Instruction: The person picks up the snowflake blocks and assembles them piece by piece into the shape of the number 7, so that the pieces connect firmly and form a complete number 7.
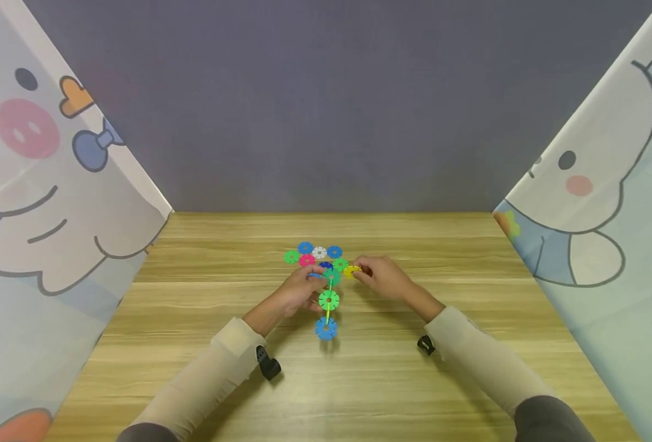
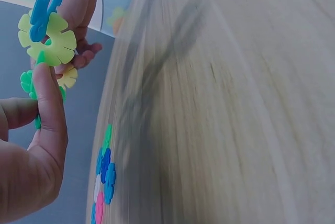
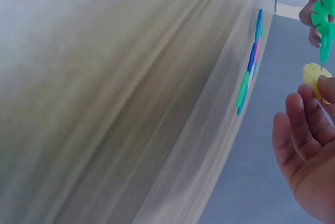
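1. Head view: the left hand [image 1: 298, 293] pinches a chain of snowflake discs [image 1: 328, 302] lifted above the wooden table [image 1: 359, 380], with a green disc in the middle and a blue disc [image 1: 326, 328] at the near end. The right hand [image 1: 384, 277] pinches a yellow disc [image 1: 351, 271] just beside the chain's far end. A cluster of loose discs [image 1: 316, 254] lies flat on the table just beyond both hands.
2. Left wrist view: the left hand's fingers [image 2: 48, 96] are curled round the chain [image 2: 47, 35], thumb and forefinger closed on a green piece. The right hand [image 2: 78, 9] is at the chain's other side. The loose discs [image 2: 103, 179] lie on the blurred table [image 2: 220, 103].
3. Right wrist view: the right hand's fingers [image 3: 309, 124] are curled, fingertips on the yellow disc [image 3: 313, 73]. A green disc [image 3: 324, 20] of the chain is just beside it, held by the other hand. The loose discs [image 3: 250, 69] show edge-on.
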Tool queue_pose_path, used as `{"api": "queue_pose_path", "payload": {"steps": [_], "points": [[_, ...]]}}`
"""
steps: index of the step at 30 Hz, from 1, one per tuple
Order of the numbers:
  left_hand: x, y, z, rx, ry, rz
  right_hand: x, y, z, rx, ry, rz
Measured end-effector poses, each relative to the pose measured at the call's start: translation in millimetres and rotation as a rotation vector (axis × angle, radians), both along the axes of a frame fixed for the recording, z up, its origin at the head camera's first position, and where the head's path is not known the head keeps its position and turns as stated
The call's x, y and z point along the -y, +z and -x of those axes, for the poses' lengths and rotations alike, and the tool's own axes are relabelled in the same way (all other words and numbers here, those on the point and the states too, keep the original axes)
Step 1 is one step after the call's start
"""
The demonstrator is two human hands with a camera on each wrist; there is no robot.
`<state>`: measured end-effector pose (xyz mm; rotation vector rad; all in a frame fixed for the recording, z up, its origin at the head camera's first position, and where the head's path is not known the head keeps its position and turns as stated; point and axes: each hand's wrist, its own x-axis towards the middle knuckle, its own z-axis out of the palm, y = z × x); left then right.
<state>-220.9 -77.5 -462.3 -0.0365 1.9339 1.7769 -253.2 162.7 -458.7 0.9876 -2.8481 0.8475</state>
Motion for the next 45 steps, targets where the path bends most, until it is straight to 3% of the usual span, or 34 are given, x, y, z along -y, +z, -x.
{"api": "queue_pose_path", "payload": {"steps": [11,19,30,39,45], "points": [[0,4.1,2.3,0.006,0.020,-0.012,6,2.4,-5.5,-0.067,0.041,0.021],[0,2.3,2.6,-0.002,-0.014,-0.018,12,0.8,-7.8,-0.077,0.052,0.052],[1,8.3,-3.0,0.007,0.049,-0.029,23,-0.3,-11.8,-0.186,0.053,0.081],[0,8.8,-3.8,-0.023,0.056,-0.011,27,2.3,-13.4,-0.258,0.055,0.031],[-1,11.8,-4.9,-0.035,0.058,-0.006,28,0.6,-13.1,-0.267,0.065,0.065]]}}
